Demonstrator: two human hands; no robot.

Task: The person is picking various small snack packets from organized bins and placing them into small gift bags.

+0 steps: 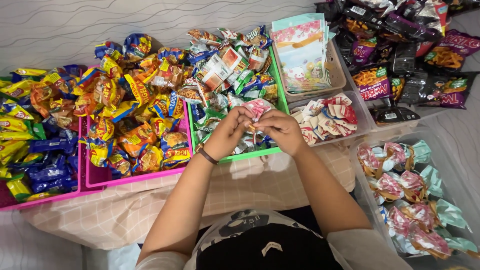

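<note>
Packet: small pink-white snack packet (258,107), over my green tray (239,156), 12 o'clock from my wrists
Left hand (227,134): pinching its left edge
Right hand (281,131): fingers clamped on its lower right
Pink tray (131,177): 9 o'clock

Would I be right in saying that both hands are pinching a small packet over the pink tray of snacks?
Not quite: in the head view the left hand and right hand pinch the small packet over the green tray, not a pink one. The pink tray lies further left.
</note>
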